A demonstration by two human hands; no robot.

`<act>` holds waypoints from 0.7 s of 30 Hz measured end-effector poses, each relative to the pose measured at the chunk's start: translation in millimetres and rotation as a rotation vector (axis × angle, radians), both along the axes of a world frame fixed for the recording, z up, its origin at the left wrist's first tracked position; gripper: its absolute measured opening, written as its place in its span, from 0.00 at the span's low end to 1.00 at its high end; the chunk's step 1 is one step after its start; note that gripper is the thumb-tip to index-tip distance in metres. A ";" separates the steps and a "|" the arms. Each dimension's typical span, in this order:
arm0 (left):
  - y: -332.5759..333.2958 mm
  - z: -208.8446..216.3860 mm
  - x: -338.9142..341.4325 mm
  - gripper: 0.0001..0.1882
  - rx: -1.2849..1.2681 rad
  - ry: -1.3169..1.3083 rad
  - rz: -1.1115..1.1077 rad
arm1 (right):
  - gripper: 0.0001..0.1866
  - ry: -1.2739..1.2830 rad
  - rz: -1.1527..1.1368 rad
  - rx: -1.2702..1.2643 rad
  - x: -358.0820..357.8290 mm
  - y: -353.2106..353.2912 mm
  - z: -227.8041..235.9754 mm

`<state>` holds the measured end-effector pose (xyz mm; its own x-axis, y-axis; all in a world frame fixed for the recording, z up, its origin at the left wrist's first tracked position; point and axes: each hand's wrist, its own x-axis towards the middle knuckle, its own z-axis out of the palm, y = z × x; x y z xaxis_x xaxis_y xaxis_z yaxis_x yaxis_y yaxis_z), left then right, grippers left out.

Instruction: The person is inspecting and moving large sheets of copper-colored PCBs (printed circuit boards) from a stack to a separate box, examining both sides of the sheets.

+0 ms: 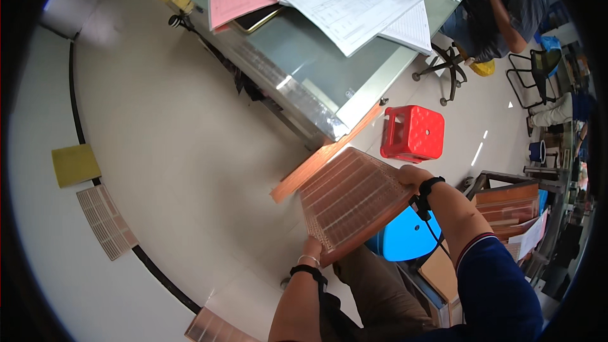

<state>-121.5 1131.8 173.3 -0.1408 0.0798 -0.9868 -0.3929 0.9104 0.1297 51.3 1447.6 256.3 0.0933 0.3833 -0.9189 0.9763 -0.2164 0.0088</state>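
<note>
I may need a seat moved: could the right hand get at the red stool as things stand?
Probably not without letting go: the right hand holds the copper-coloured board, though the red stool looks near and unblocked.

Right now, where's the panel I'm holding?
In the head view, the panel is lower right of centre, between your left hand and right hand, below the red stool.

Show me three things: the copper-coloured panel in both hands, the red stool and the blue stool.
Copper-coloured panel (pixel 356 200): head view, middle of its face.
Red stool (pixel 422 134): head view, on its seat.
Blue stool (pixel 404 237): head view, on its seat.
</note>
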 end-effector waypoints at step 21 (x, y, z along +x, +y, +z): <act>29.6 72.9 -59.6 0.24 0.477 -0.364 1.134 | 0.18 0.474 -0.819 -0.092 -51.9 91.5 -33.7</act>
<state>-181.1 1161.4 246.1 -0.0909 0.4475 -0.8897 -0.9956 -0.0622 0.0705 -0.6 1539.0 222.5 -0.0894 0.2881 -0.9534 0.4281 -0.8532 -0.2979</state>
